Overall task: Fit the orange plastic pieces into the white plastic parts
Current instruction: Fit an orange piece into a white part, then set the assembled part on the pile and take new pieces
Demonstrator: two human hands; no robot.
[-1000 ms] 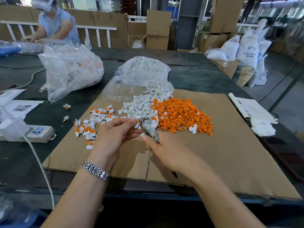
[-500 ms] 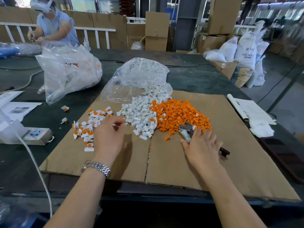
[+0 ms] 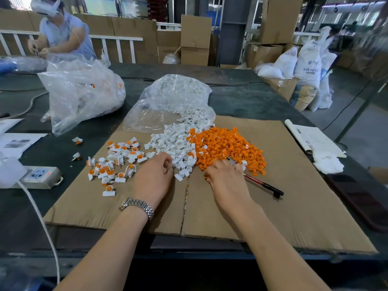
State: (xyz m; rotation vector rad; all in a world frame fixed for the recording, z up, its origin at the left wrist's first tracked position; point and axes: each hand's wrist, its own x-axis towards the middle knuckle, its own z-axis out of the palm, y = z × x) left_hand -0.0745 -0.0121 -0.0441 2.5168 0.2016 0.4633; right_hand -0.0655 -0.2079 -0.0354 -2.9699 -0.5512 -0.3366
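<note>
A heap of bright orange plastic pieces meets a heap of white plastic parts on plain brown cardboard sheeting over a dark grey-green worktop, beside a red-and-black-handled tool and a silver metal-link wristwatch.

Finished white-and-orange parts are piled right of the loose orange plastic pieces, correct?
No. The head view shows the finished white-and-orange parts on the cardboard sheet to the left, beyond the white plastic parts; the loose orange plastic pieces are on the right.
</note>
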